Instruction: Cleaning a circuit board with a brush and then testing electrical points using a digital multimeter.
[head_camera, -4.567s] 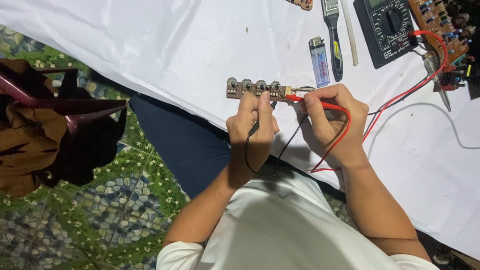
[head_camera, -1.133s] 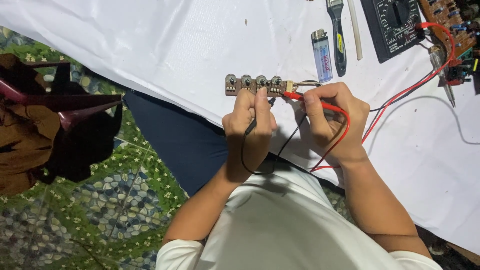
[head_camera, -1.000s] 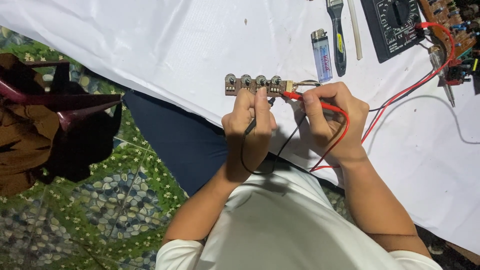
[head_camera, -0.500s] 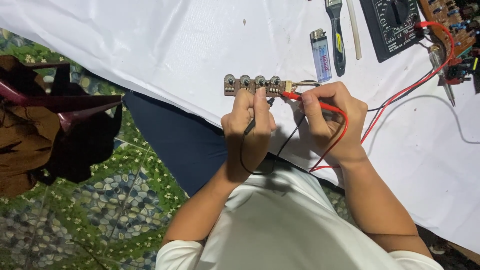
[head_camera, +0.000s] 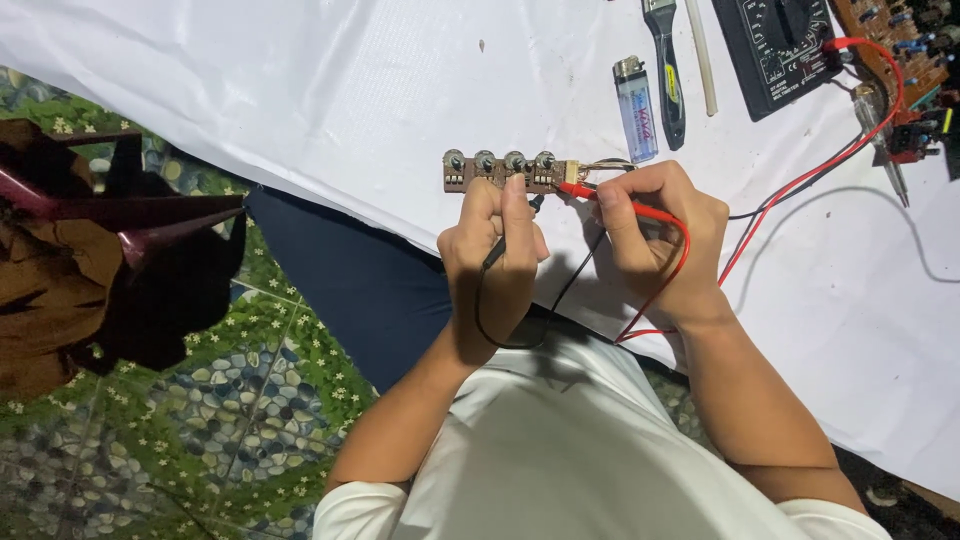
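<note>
Little has moved since the earlier frames: both hands stay on the small brown board strip (head_camera: 500, 172), which lies on the white sheet (head_camera: 300, 90). The left hand (head_camera: 492, 250) is clamped on the black probe (head_camera: 508, 238), the right hand (head_camera: 655, 235) on the red probe (head_camera: 610, 200). The 4 round metal knobs stand close together; a slipping tip could bridge neighbouring contacts. The slack glossy leads could snag and drag the light strip towards the plastic lighter (head_camera: 636, 108).

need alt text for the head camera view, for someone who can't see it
A person's left hand holds a black probe and the right hand a red probe against a small brown circuit board with four knobs on a white cloth. A lighter and black meter lie beyond.
</note>
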